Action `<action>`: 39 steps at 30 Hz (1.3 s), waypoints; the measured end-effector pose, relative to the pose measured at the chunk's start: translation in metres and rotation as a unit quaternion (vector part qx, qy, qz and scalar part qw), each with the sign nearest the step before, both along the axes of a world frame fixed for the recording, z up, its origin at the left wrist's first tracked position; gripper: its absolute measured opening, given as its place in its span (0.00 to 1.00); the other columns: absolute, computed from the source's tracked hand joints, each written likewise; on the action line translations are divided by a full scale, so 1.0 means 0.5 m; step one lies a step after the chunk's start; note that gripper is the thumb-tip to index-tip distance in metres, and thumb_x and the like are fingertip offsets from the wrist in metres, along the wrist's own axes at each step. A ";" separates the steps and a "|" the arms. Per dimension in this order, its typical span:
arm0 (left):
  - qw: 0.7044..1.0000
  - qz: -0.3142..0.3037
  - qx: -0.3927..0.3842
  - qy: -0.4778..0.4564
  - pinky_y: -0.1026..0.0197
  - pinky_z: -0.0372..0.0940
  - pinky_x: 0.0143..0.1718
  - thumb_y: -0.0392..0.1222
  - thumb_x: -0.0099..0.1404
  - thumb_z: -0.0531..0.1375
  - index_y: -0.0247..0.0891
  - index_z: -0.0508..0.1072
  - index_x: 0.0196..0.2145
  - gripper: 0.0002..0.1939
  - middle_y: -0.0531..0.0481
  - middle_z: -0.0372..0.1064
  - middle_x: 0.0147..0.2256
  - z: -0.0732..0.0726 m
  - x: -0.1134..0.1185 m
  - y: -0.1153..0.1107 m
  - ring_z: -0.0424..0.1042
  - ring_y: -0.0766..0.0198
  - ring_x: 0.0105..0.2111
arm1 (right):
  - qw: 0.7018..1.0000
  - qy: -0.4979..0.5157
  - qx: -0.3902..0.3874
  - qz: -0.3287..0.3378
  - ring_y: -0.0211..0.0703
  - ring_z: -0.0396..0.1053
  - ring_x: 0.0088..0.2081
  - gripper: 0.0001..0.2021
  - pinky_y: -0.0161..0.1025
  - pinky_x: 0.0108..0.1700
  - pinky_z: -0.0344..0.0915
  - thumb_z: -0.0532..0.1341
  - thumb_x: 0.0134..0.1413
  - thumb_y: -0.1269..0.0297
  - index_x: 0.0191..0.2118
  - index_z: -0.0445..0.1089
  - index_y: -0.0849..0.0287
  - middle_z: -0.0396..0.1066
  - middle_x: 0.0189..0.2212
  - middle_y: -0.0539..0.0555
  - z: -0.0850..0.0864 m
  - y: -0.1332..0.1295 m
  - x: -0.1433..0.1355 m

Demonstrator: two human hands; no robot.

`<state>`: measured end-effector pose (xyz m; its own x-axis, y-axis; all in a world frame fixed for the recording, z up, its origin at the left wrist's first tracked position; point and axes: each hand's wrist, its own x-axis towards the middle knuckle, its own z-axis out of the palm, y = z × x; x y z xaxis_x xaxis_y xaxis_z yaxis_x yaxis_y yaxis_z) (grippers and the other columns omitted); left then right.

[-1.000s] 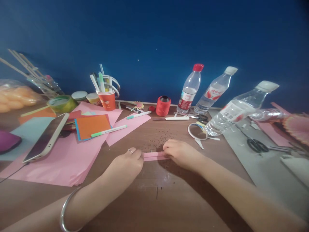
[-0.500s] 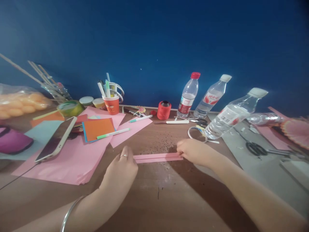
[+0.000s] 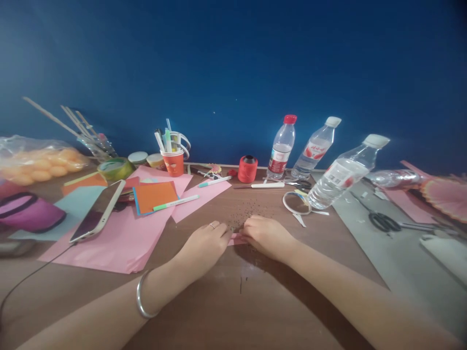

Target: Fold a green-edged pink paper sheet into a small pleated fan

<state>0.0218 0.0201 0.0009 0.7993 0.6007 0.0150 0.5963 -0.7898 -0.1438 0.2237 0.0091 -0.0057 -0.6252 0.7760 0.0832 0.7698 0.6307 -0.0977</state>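
Note:
A folded pink paper strip [image 3: 237, 238] lies on the brown table, and only a short piece of it shows between my hands. My left hand [image 3: 209, 243], with a ring on one finger, is closed on the strip's left part. On the right part, my right hand [image 3: 266, 236] has its fingers curled together and pressed down. Both hands cover most of the strip. Small dark specks [image 3: 251, 209] are scattered on the table just beyond the hands.
Pink sheets [image 3: 105, 248], a phone [image 3: 98, 209] and a marker [image 3: 175, 202] lie left. Behind stand a red cup of pens [image 3: 172, 164], a red spool [image 3: 247, 169] and water bottles [image 3: 339, 175]. Black-handled scissors [image 3: 384, 222] rest on a grey mat [image 3: 359, 233] at right.
My hands have moved toward each other along the pink strip, so less of it shows. The view has shifted slightly, showing more of the table's left side.

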 end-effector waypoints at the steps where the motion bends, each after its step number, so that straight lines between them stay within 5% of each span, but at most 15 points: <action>1: 1.000 0.003 0.000 -0.001 0.56 0.64 0.34 0.27 0.63 0.50 0.35 0.68 0.33 0.09 0.47 0.66 0.32 0.000 0.001 0.000 0.66 0.56 0.33 | 1.000 -0.001 0.003 -0.002 0.42 0.63 0.35 0.12 0.36 0.35 0.57 0.52 0.63 0.65 0.33 0.71 0.59 0.68 0.30 0.52 -0.003 0.000 -0.001; 8: 0.999 0.046 -0.007 -0.021 0.56 0.64 0.34 0.29 0.64 0.49 0.35 0.67 0.34 0.08 0.47 0.67 0.32 0.005 0.000 0.006 0.68 0.56 0.34 | 0.999 0.010 0.015 -0.041 0.45 0.64 0.36 0.09 0.38 0.36 0.57 0.52 0.61 0.71 0.34 0.68 0.63 0.69 0.32 0.57 -0.004 -0.009 -0.011; 14: 0.997 0.063 -0.021 -0.031 0.60 0.64 0.33 0.33 0.65 0.50 0.37 0.67 0.39 0.08 0.49 0.69 0.34 0.007 -0.007 0.005 0.71 0.60 0.32 | 0.997 0.041 -0.019 -0.055 0.45 0.68 0.40 0.16 0.38 0.36 0.59 0.53 0.61 0.54 0.48 0.64 0.59 0.71 0.38 0.55 0.013 -0.020 -0.008; 23: 1.000 0.022 -0.009 -0.003 0.61 0.63 0.30 0.44 0.70 0.46 0.35 0.69 0.37 0.15 0.46 0.70 0.32 0.017 -0.005 0.003 0.72 0.59 0.32 | 0.997 0.025 -0.075 -0.009 0.47 0.70 0.38 0.24 0.37 0.32 0.60 0.58 0.50 0.43 0.46 0.67 0.56 0.71 0.37 0.54 0.032 -0.013 0.001; 30: 1.000 -0.006 -0.012 -0.013 0.61 0.63 0.31 0.34 0.68 0.47 0.36 0.67 0.40 0.10 0.47 0.70 0.34 0.022 -0.010 0.000 0.71 0.60 0.33 | 0.997 0.025 -0.070 -0.005 0.43 0.68 0.42 0.11 0.36 0.39 0.60 0.55 0.60 0.62 0.45 0.69 0.55 0.71 0.38 0.53 0.029 -0.018 0.003; 34: 0.999 -0.025 -0.017 -0.025 0.56 0.62 0.38 0.29 0.64 0.49 0.36 0.67 0.40 0.10 0.47 0.69 0.34 0.027 -0.012 -0.003 0.68 0.57 0.37 | 0.998 0.021 -0.062 -0.014 0.43 0.67 0.41 0.09 0.36 0.39 0.60 0.54 0.60 0.65 0.40 0.70 0.58 0.70 0.35 0.54 0.020 -0.016 0.000; 39: 0.998 -0.028 -0.038 -0.029 0.57 0.62 0.36 0.31 0.66 0.48 0.35 0.67 0.39 0.09 0.46 0.69 0.34 0.024 -0.011 -0.005 0.68 0.58 0.35 | 0.998 0.015 -0.059 -0.019 0.42 0.67 0.41 0.08 0.35 0.41 0.59 0.53 0.60 0.68 0.39 0.69 0.58 0.71 0.36 0.54 0.020 -0.017 -0.005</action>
<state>0.0161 0.0177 0.0131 0.8312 0.5556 0.0192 0.5558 -0.8299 -0.0484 0.2213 0.0008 0.0042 -0.5937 0.8046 0.0088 0.7885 0.5840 -0.1928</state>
